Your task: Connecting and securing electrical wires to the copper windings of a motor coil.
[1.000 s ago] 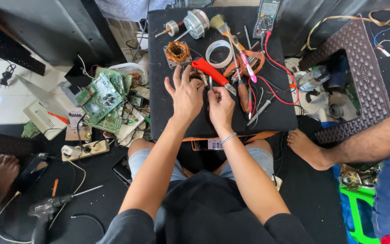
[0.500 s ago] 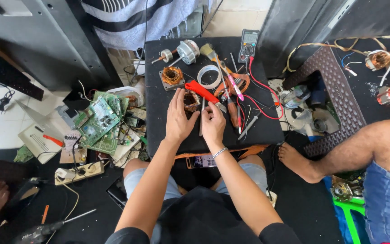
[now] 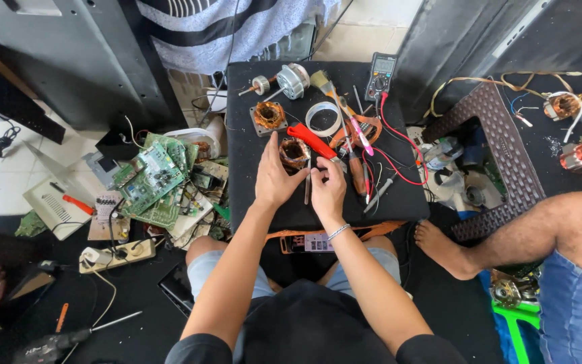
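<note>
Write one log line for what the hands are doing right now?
left hand: on copper coil | right hand: holds thin tool | board: red pliers, tape ring, meter

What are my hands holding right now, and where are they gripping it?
The left hand cups the copper-wound motor stator at its near left side. The right hand pinches something thin and dark beside it; what exactly cannot be told.
</note>
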